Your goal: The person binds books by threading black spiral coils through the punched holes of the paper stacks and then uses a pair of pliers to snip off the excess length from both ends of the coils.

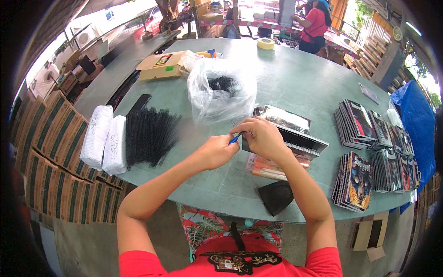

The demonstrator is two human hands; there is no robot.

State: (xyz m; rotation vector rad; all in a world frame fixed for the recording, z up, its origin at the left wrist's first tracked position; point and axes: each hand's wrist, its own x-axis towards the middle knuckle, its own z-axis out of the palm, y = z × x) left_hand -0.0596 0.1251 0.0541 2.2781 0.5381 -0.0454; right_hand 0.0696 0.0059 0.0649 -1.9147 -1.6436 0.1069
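My left hand point(218, 150) is closed around a small blue-handled tool point(235, 138) with a dark tip. Against that tip my right hand point(263, 136) pinches its fingers together; whatever they hold is hidden. Just beyond and under the right hand, a spiral-bound book point(302, 141) stands partly open, its coil edge toward me. A book with a picture cover point(288, 119) lies behind it, and orange printed books point(267, 168) lie on the near side. A black pouch-like item point(276, 197) rests by my right forearm.
Black spiral coils point(152, 134) lie heaped left, beside white wrapped bundles point(98, 136). A clear plastic bag point(223, 94) holds more coils. Bound books stand in stacks point(354, 182) at right. Tape point(266, 44) and a cardboard box point(161, 64) sit farther back. Another person point(314, 27) stands beyond the table point(304, 74).
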